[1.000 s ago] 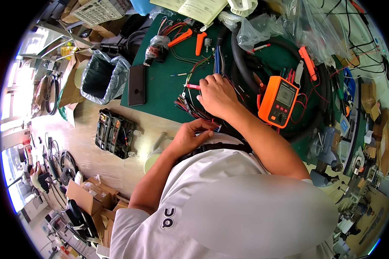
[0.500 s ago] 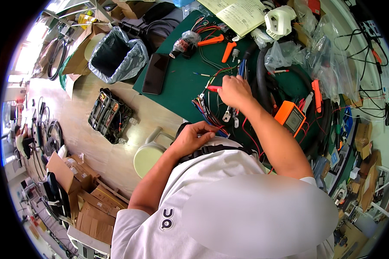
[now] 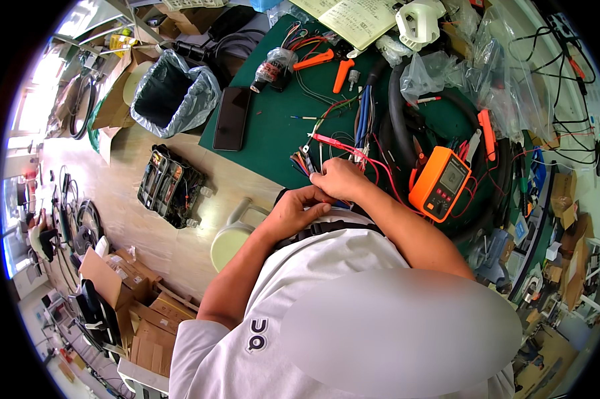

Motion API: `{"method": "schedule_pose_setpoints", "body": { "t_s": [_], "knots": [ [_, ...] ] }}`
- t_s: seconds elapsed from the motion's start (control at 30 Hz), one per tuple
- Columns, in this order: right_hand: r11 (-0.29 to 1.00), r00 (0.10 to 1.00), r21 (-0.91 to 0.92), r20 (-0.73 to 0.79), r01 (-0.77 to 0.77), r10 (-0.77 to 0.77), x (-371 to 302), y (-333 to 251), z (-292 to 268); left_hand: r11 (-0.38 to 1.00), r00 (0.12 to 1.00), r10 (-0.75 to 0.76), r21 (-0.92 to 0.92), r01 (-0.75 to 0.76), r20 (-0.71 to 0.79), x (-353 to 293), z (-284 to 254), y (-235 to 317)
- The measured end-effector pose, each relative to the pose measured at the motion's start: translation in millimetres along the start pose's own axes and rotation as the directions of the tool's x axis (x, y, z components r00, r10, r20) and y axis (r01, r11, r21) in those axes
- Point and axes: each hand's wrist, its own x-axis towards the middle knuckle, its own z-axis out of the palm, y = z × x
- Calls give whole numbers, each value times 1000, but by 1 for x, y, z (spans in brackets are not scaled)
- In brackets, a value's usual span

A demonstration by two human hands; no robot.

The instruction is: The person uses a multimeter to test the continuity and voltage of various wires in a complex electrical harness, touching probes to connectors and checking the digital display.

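Observation:
My left hand (image 3: pixel 297 209) and my right hand (image 3: pixel 340 178) meet at the near edge of the green mat (image 3: pixel 273 126). Both pinch a bundle of coloured wires (image 3: pixel 303 161) whose loose ends fan out to the left of my right hand. A red test probe (image 3: pixel 326 140) lies just beyond my right knuckles, its thin red lead running back past them. An orange multimeter (image 3: pixel 440 183) sits to the right of my right forearm. What my fingertips hold between the two hands is hidden.
A black phone (image 3: pixel 232 118) lies on the mat's left edge. Orange cutters (image 3: pixel 316 61), a thick black hose (image 3: pixel 396 113) and plastic bags crowd the far side. A lined bin (image 3: pixel 170 90), a black tool case (image 3: pixel 170 186) and a round stool (image 3: pixel 230 239) stand on the floor at left.
My right hand has drawn back from farther out on the mat to meet my left hand at the table edge. The view has shifted, so the bin and the multimeter sit lower.

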Motion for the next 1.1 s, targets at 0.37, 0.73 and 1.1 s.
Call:
{"method": "schedule_pose_setpoints", "body": {
  "t_s": [0.37,0.73,1.1],
  "knots": [
    [967,992,256,-127,6,27,-12,0,-8,995,1000,-1,-97,3,14,0,1,0],
    [485,952,819,-270,305,-142,-53,36,-15,987,998,54,-151,-58,-29,10,10,-3],
    [178,786,766,-595,618,-168,-70,29,-41,989,987,149,-8,-149,-63,20,18,6]
  ]
}}
